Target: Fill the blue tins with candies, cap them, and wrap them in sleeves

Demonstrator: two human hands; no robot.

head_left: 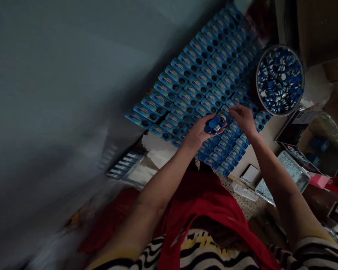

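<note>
Left hand (197, 132): palm up, cupping a small heap of round blue caps (213, 123), some showing whitish sides.
Caps: on the left palm toward its fingers, near nine o'clock from the right hand.
Right hand (243, 117): fingertips bunched just beside the heap; whether they pinch a cap cannot be told.
Blue printed holders (193, 90): slanting rows beneath both hands, reaching toward one o'clock; the lower ones show brighter blue discs.
Round pale-rimmed bowl (303, 77): between one and two o'clock from the right hand, filled with similar caps.
</note>
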